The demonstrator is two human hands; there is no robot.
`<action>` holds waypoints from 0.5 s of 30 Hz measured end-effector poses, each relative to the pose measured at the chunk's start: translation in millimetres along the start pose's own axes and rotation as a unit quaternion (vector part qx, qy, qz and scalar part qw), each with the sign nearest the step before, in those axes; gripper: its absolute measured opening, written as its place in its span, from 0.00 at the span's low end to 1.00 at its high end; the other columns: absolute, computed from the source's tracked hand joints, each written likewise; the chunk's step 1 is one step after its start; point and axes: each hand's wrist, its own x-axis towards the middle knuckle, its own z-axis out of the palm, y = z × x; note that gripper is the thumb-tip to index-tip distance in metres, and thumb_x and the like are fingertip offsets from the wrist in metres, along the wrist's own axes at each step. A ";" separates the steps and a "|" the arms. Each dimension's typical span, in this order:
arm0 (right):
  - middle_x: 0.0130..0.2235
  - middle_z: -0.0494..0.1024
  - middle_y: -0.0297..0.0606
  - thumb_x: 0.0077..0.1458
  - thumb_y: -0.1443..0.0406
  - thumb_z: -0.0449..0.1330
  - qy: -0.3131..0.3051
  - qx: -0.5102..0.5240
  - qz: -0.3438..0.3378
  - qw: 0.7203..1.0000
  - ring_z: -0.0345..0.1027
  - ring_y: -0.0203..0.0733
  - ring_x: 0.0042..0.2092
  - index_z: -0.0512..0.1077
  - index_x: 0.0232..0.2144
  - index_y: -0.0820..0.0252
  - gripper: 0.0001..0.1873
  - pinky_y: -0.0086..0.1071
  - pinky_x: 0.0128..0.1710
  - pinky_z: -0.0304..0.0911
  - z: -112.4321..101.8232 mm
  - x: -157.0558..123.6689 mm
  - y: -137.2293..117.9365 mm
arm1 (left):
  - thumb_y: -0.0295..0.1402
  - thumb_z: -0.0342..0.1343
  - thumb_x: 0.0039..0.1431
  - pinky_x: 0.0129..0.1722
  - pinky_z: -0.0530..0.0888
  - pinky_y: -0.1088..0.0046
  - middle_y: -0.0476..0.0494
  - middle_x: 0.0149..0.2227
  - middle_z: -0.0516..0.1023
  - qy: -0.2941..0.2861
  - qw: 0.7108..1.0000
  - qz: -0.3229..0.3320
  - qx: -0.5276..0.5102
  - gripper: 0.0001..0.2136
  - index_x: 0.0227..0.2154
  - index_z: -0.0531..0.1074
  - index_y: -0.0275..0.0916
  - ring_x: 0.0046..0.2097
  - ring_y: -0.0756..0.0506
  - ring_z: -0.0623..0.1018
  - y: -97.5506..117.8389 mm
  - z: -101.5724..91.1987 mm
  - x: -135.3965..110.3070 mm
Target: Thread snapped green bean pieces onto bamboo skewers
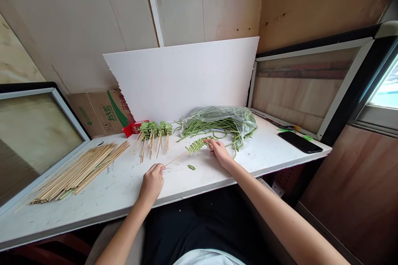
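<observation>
My left hand (pixel 152 180) is closed round the near end of a thin bamboo skewer (pixel 176 160). Short green bean pieces (pixel 197 145) are threaded side by side along its far part. At that far end my right hand (pixel 217 150) has its fingers pinched on the row of beans; they partly hide the tip. Below the skewer a few loose cut bean pieces (pixel 191 167) lie on the white table (pixel 211 173). Behind my right hand, long green beans (pixel 214 126) spill from a clear plastic bag (pixel 239 114).
Loose bamboo skewers (pixel 77 169) lie in a pile at the left. Several bundles of filled bean skewers (pixel 155 128) rest near the back, beside a red packet (pixel 130 129). A black phone (pixel 300 142) lies at the right. A white board (pixel 183 78) and a cardboard box (pixel 99 112) stand behind.
</observation>
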 end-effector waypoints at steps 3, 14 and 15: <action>0.30 0.78 0.41 0.58 0.53 0.57 0.006 -0.101 -0.049 0.994 0.65 0.43 0.30 0.81 0.34 0.57 0.17 0.36 0.33 0.57 3.7 -4.0 -5.8 | 0.16 0.43 0.53 0.41 0.75 0.69 0.44 0.36 0.79 0.011 1.000 -0.011 0.000 0.17 0.36 0.73 0.41 0.39 0.43 0.81 -1.3 0.4 -0.4; 0.32 0.78 0.45 0.57 0.61 0.67 -0.205 -0.407 -0.197 0.868 0.67 0.51 0.42 0.84 0.30 0.55 0.07 0.37 0.38 0.58 33.6 -43.2 -36.9 | 0.15 0.44 0.52 0.41 0.75 0.69 0.44 0.36 0.79 0.024 1.000 -0.018 0.002 0.18 0.36 0.73 0.40 0.39 0.43 0.81 -4.8 2.1 -0.2; 0.34 0.78 0.45 0.58 0.62 0.67 -0.209 -0.427 -0.202 0.856 0.66 0.51 0.43 0.84 0.30 0.56 0.07 0.36 0.38 0.58 35.3 -45.3 -39.5 | 0.15 0.44 0.52 0.41 0.75 0.69 0.44 0.36 0.79 0.022 1.000 -0.018 0.002 0.18 0.36 0.73 0.40 0.39 0.44 0.81 -5.0 2.4 -0.4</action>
